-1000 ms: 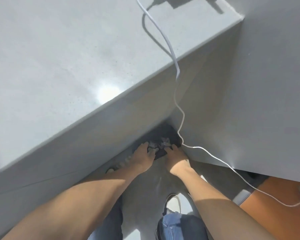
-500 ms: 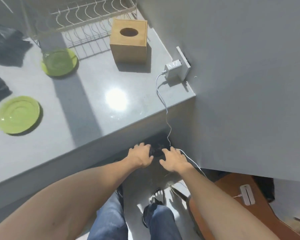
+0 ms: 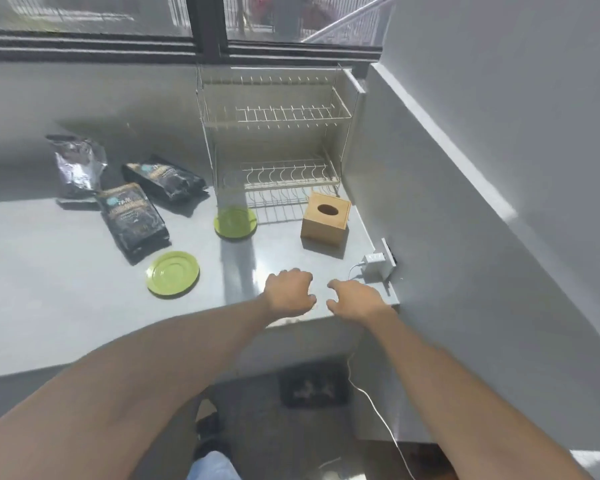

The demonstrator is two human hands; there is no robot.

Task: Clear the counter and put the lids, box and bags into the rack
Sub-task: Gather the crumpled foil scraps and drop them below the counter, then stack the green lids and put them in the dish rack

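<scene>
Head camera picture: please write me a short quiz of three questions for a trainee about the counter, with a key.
1. How many dark bags lie on the counter?
2. True or false: the wooden box already stands inside the wire rack.
3. Which green lid is closer to the rack? A: the one right in front of its lower shelf. B: the one beside the nearest bag.

Key
1. Three; the other two lie further back.
2. False: it stands on the counter in front of the rack, and both shelves look empty.
3. A.

Note: the left hand and the right hand hover empty over the counter's edge.
</scene>
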